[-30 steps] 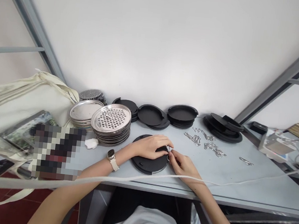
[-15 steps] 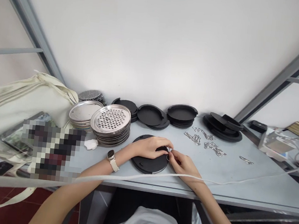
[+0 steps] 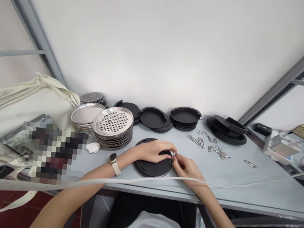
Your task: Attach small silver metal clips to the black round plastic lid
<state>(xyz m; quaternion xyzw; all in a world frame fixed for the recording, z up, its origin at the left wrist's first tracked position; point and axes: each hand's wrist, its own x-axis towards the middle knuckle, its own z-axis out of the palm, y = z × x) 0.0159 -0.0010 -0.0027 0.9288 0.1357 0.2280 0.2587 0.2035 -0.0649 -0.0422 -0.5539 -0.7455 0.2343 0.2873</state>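
A black round plate lies flat on the grey table near its front edge. My left hand, with a watch on the wrist, rests across it. Its thumb and fingers close in at the plate's right rim. My right hand pinches a small bent metal wire clip at that rim. The fingertips hide part of the clip, so how it sits in the plate cannot be made out.
Stacks of metal grater discs stand at the left, and black round trays line the wall. Loose wire clips lie at right. A white cable crosses in front of my arms. A cream bag is at far left.
My hands stay at the plate's right rim. The fingertips and the wire clip have shifted only slightly. The view has moved a little.
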